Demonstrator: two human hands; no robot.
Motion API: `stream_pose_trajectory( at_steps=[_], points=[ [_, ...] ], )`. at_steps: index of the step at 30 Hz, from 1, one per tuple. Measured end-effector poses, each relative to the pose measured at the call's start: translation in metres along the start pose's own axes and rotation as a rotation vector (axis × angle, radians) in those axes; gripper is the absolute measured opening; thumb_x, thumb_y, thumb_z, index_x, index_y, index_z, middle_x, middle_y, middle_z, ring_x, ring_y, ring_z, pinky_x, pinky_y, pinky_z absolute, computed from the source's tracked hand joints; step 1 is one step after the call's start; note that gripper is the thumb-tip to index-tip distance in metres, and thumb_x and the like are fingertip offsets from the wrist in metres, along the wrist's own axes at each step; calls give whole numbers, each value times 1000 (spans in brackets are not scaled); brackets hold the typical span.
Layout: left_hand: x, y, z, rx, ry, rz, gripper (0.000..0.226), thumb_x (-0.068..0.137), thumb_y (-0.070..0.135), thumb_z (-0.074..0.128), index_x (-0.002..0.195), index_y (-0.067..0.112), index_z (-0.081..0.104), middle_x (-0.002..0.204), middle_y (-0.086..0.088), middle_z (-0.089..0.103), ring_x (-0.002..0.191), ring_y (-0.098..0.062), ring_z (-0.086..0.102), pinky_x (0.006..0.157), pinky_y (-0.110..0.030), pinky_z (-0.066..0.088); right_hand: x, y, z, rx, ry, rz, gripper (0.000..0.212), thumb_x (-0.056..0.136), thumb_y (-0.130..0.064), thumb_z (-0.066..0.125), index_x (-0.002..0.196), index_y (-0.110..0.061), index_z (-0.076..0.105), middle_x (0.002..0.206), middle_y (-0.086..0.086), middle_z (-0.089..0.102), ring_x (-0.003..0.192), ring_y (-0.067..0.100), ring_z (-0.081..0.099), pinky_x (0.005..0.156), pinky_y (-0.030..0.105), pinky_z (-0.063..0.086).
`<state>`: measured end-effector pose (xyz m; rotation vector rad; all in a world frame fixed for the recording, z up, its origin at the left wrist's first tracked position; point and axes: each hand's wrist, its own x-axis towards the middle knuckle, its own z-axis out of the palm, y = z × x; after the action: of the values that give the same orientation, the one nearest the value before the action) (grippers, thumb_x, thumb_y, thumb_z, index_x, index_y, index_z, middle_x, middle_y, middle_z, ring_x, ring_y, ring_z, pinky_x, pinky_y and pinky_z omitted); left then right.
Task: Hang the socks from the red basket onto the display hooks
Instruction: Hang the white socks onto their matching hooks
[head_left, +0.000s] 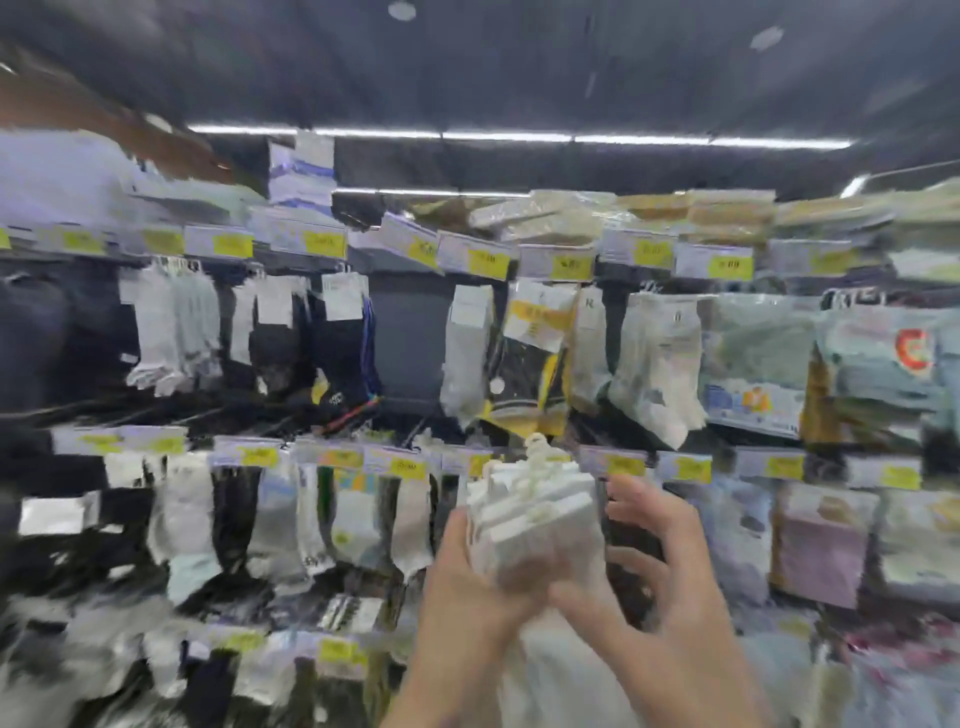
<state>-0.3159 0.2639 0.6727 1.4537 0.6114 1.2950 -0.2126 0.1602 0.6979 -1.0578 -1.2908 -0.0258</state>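
While the left hand (467, 577) is wrapped around the lower part of the bundle of white socks (540, 514), fingers curled under and behind it, the bundle stands upright in front of the chest with its white header cards fanned slightly apart. The small white plastic hangers (537, 454) stick up from the top card edges. The right hand (670, 571) sits just beside the bundle on its right, fingers spread and loose, gripping nothing I can make out. Its thumb reaches toward the socks' lower part, but blur hides whether it touches them.

The job now, as I judge it, is to peel one pair off. The right hand should pinch the outermost card just under its hanger, while the left keeps the rest squeezed so the neighbours do not slide out with it. Lifting by the card, not the soft foot, should keep the hanger upright for threading.

Just behind the bundle runs a rail of yellow price labels (626, 464), with a lower row of hung socks (358, 519) to the left. Match the white pair to its like before committing; the hooks themselves are too smeared to pick out. Farther up, a bare grey panel (405, 343) shows between dark and pale socks. The red basket is not in view.
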Motion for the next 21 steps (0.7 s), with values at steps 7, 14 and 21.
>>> stream_pose_trajectory(
  at_steps=[7,14,21],
  points=[
    [-5,31,-31,-93,-109,64,64,49,34,90,108,35,65,100,3,79,94,-15,76,76,-28,60,26,-22,41,67,110,12,46,65,-35,82,103,-46,59,100,-21,67,94,-2,63,73,8,46],
    [8,25,-42,-242,-314,-78,70,63,49,87,126,32,61,125,-6,71,115,-26,69,96,-47,53,51,0,37,150,89,67,28,75,-34,79,99,-41,65,96,-15,70,86,2,66,70,15,52],
    [10,-31,-33,-488,-238,-370,75,65,31,83,135,20,58,127,-13,70,116,-32,67,90,-43,59,43,61,34,309,48,300,27,80,-7,78,100,-16,62,91,-8,76,82,8,72,68,18,55]
  ],
)
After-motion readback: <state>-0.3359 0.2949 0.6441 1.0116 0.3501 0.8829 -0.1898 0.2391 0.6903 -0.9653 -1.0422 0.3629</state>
